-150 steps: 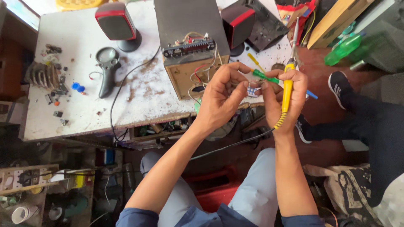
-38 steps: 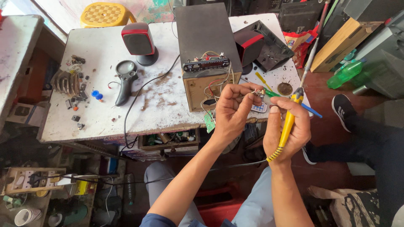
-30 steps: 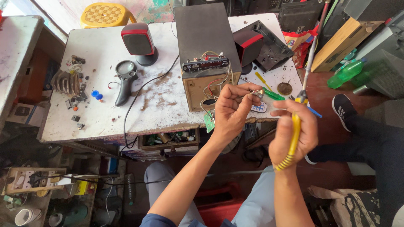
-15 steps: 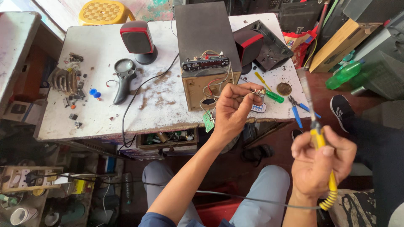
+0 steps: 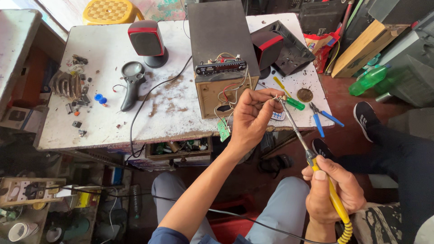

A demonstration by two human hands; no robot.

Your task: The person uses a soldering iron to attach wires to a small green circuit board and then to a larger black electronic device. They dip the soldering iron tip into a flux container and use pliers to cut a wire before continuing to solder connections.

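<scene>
My left hand (image 5: 251, 119) pinches thin wires that run from the open back of a wooden speaker box (image 5: 224, 68) at the table's front edge. A small green circuit board (image 5: 223, 130) dangles on wires just left of that hand. My right hand (image 5: 332, 192), low over my lap, grips the yellow handle of a soldering iron (image 5: 312, 162). The iron's metal tip reaches up to the wire ends at my left fingertips.
On the white worktable (image 5: 90, 126) lie a black magnifier (image 5: 130, 81), two red-and-black small speakers (image 5: 147, 43), scattered small parts (image 5: 77, 90), a green-handled screwdriver (image 5: 291, 100) and blue-handled pliers (image 5: 321, 118). Another person's leg and dark shoe (image 5: 366, 115) are at the right. Clutter sits under the table.
My right hand dropped from beside the left hand down to my lap, sliding back along the iron. The iron's tip now points up at the wires. The left hand stayed put.
</scene>
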